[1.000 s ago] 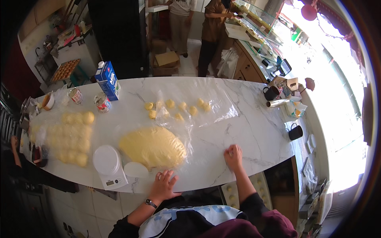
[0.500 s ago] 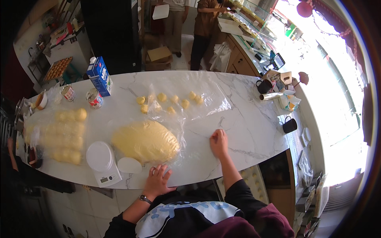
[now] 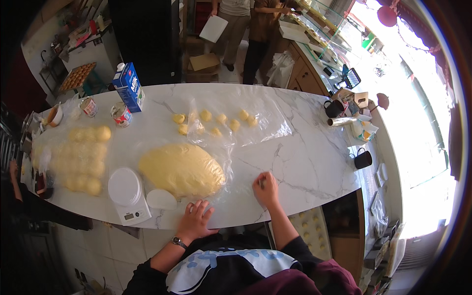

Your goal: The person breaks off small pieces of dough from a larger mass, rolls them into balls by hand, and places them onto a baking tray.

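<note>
My left hand (image 3: 195, 220) rests at the near table edge, fingers spread, close to a round white disc (image 3: 162, 199) and a large yellow dough mass (image 3: 179, 169) under clear plastic. To the right of the dough, my right hand (image 3: 267, 190) is curled closed on the marble tabletop (image 3: 309, 162). Whatever it may hold is hidden by the fingers. Small yellow dough balls (image 3: 205, 115) lie farther back, most under a clear plastic sheet (image 3: 268, 110). Left of the dough stands a white kitchen scale (image 3: 126, 191) with nothing on its plate.
Rows of dough balls (image 3: 83, 162) lie under plastic at left. A blue milk carton (image 3: 130, 88) and two opened cans (image 3: 121, 115) stand behind. Black mugs (image 3: 363, 159) are at right. A tray of dough pieces (image 3: 310, 231) sits below the table edge. Two people stand beyond.
My right hand has shifted slightly left and nearer to me, still curled. My left hand stays at the table edge. The view has tilted slightly, and a person beyond has lowered a white board.
</note>
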Demonstrator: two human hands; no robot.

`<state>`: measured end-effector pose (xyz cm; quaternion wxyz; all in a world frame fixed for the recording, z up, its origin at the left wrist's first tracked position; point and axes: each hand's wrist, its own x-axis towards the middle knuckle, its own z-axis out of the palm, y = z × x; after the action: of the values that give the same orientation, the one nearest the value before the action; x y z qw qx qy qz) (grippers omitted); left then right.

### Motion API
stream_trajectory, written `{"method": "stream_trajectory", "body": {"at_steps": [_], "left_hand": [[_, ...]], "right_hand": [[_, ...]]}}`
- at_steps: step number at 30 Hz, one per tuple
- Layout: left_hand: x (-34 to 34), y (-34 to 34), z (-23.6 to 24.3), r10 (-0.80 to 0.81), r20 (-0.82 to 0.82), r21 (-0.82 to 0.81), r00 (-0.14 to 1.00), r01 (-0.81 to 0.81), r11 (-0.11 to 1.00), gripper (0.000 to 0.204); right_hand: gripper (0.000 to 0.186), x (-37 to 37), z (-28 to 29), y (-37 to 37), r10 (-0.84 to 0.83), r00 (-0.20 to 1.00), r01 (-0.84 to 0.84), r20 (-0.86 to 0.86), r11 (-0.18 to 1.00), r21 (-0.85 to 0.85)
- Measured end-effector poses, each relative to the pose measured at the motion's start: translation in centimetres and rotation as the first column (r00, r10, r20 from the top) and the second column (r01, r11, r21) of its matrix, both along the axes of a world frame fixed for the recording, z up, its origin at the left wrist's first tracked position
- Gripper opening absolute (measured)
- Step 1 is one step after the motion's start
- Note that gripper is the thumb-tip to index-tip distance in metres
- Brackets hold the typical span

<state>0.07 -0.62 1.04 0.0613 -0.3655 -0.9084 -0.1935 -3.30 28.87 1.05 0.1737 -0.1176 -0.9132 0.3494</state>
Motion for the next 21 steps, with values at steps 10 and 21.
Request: {"method": "stream_trajectory", "body": {"at_steps": [10,21], "left_hand": [[0.3,0.1,0.1,0.008,-0.033,-0.002,0.999,-0.008,1.000,0.076],[0.6,0.0,-0.5,-0.006,-0.017,-0.035,1.000,0.005,0.999,0.078]], "right_hand": [[0.029,2.9,3.0,4.7,0.139,0.986,-0.150,0.097,0.981,0.120],[0.018,2.3,-0.3,7.3,0.129,0.990,-0.130,-0.064,0.991,-0.009]]}}
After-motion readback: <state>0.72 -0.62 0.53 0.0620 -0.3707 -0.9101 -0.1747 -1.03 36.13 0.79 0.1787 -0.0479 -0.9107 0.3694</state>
